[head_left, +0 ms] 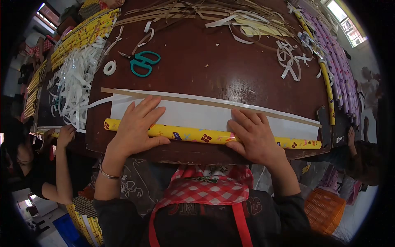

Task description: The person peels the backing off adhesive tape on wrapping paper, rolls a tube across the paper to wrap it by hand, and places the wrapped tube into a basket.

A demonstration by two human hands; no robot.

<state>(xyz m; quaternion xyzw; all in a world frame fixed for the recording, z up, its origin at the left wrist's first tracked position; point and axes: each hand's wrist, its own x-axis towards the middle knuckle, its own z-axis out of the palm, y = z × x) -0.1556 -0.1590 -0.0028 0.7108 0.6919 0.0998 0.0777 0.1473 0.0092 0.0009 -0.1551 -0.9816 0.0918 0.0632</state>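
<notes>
A yellow patterned roll of wrapping paper (191, 134) lies across the near table edge, with its white inner side (193, 113) unrolled behind it. Along the sheet's far edge runs a narrow brown strip (205, 103). My left hand (138, 125) rests flat over the roll's left part, fingers spread onto the white sheet and touching the brown strip. On the right, my right hand (255, 133) lies over the roll, its fingertips on the white sheet near the strip and its thumb at the roll's near side. Neither hand is closed around anything.
Teal-handled scissors (144, 64) and a white tape ring (109, 68) lie behind the sheet. White strips (76, 82) pile up at left beside yellow rolls (82, 35); purple rolls (333, 61) stand at right. Brown strips (177, 11) lie at the back. Other people sit at both sides.
</notes>
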